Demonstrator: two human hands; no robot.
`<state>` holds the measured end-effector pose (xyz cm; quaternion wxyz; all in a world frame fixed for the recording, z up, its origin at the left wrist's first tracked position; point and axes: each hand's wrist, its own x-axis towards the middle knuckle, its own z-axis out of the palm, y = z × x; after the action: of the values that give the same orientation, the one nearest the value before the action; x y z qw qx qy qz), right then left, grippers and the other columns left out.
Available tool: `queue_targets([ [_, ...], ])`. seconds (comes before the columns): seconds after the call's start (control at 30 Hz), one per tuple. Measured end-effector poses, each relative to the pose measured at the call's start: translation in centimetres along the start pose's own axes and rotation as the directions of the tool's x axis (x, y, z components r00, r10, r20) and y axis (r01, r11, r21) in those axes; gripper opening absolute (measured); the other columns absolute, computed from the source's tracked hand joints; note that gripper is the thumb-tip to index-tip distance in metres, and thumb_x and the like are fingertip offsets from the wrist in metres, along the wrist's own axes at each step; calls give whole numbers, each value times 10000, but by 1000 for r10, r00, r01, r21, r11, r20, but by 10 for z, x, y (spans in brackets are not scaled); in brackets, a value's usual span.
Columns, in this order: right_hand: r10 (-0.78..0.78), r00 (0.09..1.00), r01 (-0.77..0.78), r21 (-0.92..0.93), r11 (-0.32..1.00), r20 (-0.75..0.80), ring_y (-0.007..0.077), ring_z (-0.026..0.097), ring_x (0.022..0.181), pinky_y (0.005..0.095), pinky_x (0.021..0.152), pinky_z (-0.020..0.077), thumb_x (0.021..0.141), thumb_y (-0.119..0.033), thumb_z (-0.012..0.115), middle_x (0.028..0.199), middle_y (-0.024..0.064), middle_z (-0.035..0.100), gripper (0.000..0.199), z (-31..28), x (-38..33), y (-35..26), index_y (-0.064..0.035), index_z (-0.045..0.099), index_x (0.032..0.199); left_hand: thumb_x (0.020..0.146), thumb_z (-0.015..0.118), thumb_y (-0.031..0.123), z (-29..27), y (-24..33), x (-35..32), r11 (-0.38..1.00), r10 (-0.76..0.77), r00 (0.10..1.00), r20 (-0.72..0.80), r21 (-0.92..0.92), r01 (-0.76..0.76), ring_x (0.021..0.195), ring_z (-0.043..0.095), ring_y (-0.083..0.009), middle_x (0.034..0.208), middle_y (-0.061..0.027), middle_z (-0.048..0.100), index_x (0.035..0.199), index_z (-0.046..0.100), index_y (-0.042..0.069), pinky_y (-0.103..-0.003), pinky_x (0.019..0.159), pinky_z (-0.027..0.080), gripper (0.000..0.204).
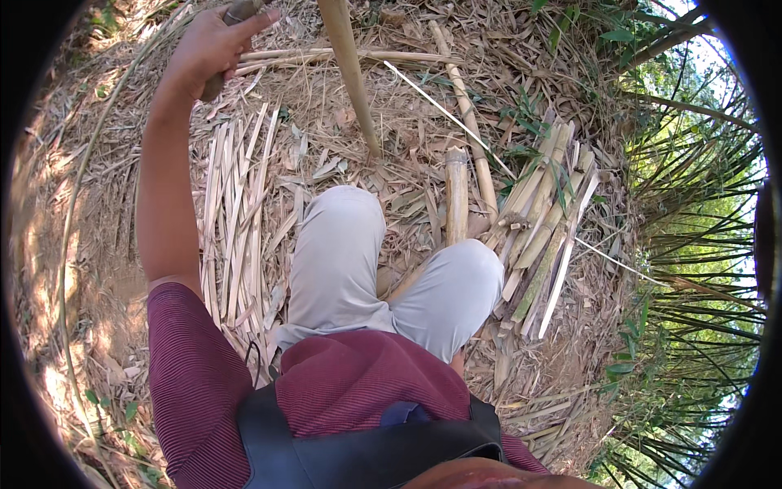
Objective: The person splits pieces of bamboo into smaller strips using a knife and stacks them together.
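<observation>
At the upper left, my left hand is closed round a short, thick brownish stick, its upper end cut off by the picture's edge. One finger points out to the right. Beside that hand a bamboo pole rises from the litter toward the top edge. Below the hand, a bundle of thin split bamboo strips lies on the ground left of my knees. My right hand does not show.
Right of my knees lies a pile of split bamboo pieces. A cut bamboo piece stands between my knees and a long bamboo stick. A thin pale strip crosses the dry leaves. Green bamboo growth borders the right.
</observation>
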<state>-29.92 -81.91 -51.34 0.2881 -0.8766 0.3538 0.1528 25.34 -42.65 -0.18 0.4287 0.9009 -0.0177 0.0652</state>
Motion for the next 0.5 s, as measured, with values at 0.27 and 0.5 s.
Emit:
queue_targets([
  [0.27,107,994,-106,69,992,-6,510,633,997,549,847,495,805,-388,736,1012,322,673,532,-1,-1,1,11,593,1127,922,708,164,-98,54,-8,989,71,993,-93,-126,-83,370,392,-47,548,34,483,809,553,93,-237,336,278,204],
  [0.5,161,971,-139,130,982,-178,455,693,871,502,760,533,682,-366,808,887,281,704,507,-51,6,-70,56,674,930,909,739,349,-52,10,66,994,102,994,-42,55,-99,405,404,-17,573,54,484,956,652,55,-211,363,334,311],
])
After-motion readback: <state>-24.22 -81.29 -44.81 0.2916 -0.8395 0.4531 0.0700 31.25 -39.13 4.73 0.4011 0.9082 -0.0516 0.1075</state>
